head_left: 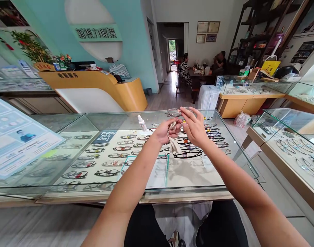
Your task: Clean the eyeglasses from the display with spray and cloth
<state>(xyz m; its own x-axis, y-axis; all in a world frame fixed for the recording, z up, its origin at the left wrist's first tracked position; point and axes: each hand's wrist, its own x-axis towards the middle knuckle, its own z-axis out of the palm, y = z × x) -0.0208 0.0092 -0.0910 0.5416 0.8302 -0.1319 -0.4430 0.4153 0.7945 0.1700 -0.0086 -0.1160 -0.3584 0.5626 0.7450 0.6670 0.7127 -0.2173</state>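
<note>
Above the glass display case (198, 181), my right hand (194, 127) grips a pair of eyeglasses (174, 112) with thin frames. Its fingers cover part of the lenses and bridge. Close beside it, my left hand (167, 131) is closed around a light beige cloth (174, 146), whose loose end hangs down. The fingertips of both hands come near each other by the glasses; whether the cloth touches a lens I cannot tell. A small white bottle (141, 123) with a white cap stands on the glass to the left of my hands.
Under the glass lie rows of eyeglasses (107, 172). A blue and white printed sheet (23, 137) juts in at the left. Another glass case (295, 144) stands to the right. Two people (185, 70) sit at a table at the back, near a wrapped suitcase (208, 97).
</note>
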